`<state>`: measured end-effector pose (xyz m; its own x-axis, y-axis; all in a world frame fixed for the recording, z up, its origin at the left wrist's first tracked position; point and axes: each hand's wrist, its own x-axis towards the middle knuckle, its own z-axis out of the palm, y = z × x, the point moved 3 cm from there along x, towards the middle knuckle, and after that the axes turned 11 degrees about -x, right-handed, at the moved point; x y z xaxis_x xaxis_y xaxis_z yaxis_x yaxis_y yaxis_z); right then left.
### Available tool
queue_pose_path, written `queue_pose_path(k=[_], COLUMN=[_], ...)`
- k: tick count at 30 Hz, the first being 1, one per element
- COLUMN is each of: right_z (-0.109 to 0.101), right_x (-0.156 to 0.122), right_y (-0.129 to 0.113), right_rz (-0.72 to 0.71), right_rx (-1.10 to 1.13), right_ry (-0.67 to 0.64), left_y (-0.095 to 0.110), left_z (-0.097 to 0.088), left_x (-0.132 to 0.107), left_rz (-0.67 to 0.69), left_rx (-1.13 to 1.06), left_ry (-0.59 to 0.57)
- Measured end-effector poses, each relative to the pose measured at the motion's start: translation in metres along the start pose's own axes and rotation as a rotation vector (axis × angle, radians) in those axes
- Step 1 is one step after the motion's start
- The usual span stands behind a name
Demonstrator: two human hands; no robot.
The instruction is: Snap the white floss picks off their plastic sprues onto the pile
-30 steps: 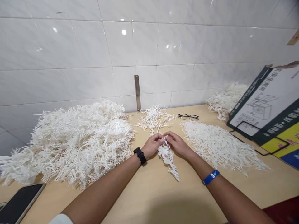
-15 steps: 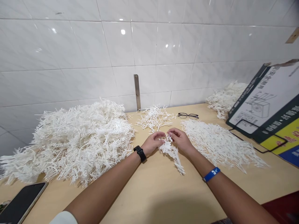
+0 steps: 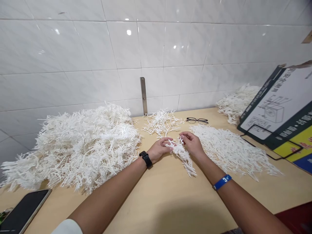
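In the head view, the person's left hand (image 3: 158, 151) curves with thumb and fingers slightly parted around the near edge of a white branching bunch (image 3: 181, 152); how firmly cannot be told. The right hand (image 3: 194, 146) pinches an upper strand, the bunch lying between both hands' fingers.

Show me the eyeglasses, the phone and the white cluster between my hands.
Eyeglasses (image 3: 197, 120): head view, on the bridge.
Phone (image 3: 24, 209): head view, on the dark screen.
White cluster (image 3: 181, 152): head view, on its tangled middle.
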<state>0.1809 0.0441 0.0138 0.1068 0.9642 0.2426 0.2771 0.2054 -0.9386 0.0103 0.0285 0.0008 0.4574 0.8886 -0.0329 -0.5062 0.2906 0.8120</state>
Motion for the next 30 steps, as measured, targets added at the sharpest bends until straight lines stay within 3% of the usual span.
queue_pose_path(k=[5, 10, 16, 21, 30], right_z=[0.001, 0.002, 0.005, 0.014, 0.02], right_x=[-0.002, -0.01, -0.023, -0.025, -0.028], right_y=[-0.002, -0.015, -0.034, -0.032, -0.035], right_rz=[-0.059, -0.218, -0.307, -0.337, -0.358], right_rx=[-0.188, -0.407, -0.326, -0.337, -0.316], right_ry=[-0.042, -0.025, -0.053, -0.223, -0.3], left_y=[-0.002, -0.003, -0.003, -0.002, 0.003], left_z=[-0.003, -0.003, 0.002, 0.008, 0.014], left_x=[0.002, 0.002, 0.0, -0.002, -0.004], left_rz=[0.046, 0.072, 0.113, 0.132, 0.198], left_rx=[0.017, 0.028, 0.194, 0.288, 0.494], left_ry=[0.056, 0.102, 0.089, 0.019, 0.013])
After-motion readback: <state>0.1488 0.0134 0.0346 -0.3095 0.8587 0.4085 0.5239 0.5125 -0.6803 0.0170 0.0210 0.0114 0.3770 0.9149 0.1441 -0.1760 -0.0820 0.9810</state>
